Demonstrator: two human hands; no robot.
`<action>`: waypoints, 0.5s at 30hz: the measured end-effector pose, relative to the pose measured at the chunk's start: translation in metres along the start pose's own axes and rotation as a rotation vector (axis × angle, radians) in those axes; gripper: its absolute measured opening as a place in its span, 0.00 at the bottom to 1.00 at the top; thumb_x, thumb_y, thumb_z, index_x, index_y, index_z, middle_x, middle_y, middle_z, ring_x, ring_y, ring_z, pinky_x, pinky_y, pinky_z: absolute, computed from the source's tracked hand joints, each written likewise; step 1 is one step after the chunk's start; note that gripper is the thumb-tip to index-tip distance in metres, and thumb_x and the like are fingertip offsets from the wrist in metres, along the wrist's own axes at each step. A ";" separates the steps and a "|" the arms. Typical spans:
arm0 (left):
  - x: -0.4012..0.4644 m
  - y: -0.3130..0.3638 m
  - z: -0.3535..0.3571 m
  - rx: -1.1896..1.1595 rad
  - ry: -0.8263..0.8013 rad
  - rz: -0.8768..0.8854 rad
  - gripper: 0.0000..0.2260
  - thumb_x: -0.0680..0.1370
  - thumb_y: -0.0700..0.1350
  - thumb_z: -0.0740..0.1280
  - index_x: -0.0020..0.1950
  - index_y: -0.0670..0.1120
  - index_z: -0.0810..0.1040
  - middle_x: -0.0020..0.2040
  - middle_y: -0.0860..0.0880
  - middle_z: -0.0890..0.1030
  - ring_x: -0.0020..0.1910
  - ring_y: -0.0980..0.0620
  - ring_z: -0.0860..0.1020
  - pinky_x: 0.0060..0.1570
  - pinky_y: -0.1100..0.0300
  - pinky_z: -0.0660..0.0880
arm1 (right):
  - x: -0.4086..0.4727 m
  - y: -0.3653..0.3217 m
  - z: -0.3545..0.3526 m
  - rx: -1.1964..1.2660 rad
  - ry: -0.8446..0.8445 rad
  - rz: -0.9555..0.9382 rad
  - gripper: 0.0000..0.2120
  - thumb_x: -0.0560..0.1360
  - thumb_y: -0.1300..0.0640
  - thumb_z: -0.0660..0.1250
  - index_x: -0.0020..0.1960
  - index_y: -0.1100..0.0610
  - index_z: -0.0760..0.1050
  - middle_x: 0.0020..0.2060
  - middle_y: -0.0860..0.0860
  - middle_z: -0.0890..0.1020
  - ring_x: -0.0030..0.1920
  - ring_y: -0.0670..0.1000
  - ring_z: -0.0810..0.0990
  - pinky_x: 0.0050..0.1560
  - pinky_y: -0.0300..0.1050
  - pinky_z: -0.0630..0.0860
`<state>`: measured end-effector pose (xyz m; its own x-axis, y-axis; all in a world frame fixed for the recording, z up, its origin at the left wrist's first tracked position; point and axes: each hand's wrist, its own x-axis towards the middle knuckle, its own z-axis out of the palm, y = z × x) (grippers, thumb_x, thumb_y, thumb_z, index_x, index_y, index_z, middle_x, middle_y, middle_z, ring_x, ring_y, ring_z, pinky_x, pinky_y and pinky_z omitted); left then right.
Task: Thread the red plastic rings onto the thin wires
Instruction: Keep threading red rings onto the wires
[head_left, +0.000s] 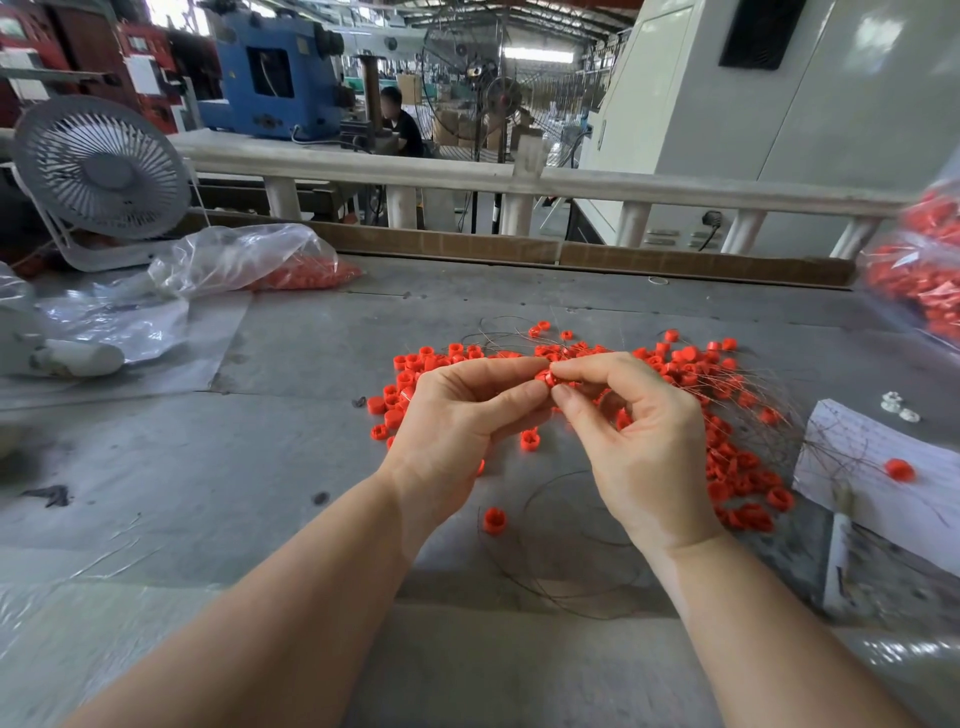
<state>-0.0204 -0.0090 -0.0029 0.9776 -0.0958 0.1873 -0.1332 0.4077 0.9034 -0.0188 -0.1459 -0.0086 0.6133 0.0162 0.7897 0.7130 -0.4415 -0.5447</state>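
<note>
Two bare hands are meeting above a grey worktable (311, 467). The left hand (457, 415) and right hand (634, 431) are both pinching one red ring (544, 375) between fingertips; whether a wire is passing through it is too fine to tell. Behind and right of that ring, loose red rings (727, 467) are lying scattered among thin wires (571, 582) that are hard to trace. Far right, a bag of rings (924, 280) is blurring and running off frame. Left of the ring, a clear plastic bag (244, 260) and a small white fan (101, 171) are sitting. Beyond a pale railing (467, 176), a factory hall is stretching away.
</note>
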 end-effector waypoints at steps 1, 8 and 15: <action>0.000 0.000 0.000 -0.001 0.000 -0.001 0.08 0.63 0.39 0.71 0.41 0.44 0.85 0.41 0.44 0.85 0.43 0.48 0.83 0.49 0.56 0.80 | 0.000 0.000 0.000 0.000 0.000 -0.003 0.05 0.70 0.63 0.69 0.45 0.58 0.81 0.39 0.47 0.81 0.41 0.42 0.78 0.45 0.31 0.71; 0.000 0.000 0.000 0.010 -0.004 0.002 0.08 0.63 0.39 0.70 0.40 0.44 0.85 0.40 0.45 0.85 0.41 0.50 0.83 0.44 0.60 0.80 | 0.001 -0.003 -0.001 0.008 -0.002 -0.016 0.05 0.70 0.68 0.70 0.44 0.61 0.82 0.40 0.50 0.81 0.44 0.44 0.80 0.48 0.33 0.74; 0.000 0.000 -0.002 0.038 -0.003 0.008 0.07 0.63 0.39 0.70 0.38 0.45 0.85 0.38 0.46 0.84 0.39 0.51 0.83 0.44 0.60 0.80 | 0.001 -0.005 0.000 0.012 -0.053 -0.016 0.06 0.71 0.67 0.68 0.45 0.63 0.81 0.41 0.51 0.80 0.44 0.45 0.79 0.49 0.33 0.74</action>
<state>-0.0203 -0.0077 -0.0039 0.9760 -0.0949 0.1958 -0.1474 0.3738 0.9157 -0.0214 -0.1433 -0.0048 0.6185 0.0704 0.7826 0.7268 -0.4298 -0.5357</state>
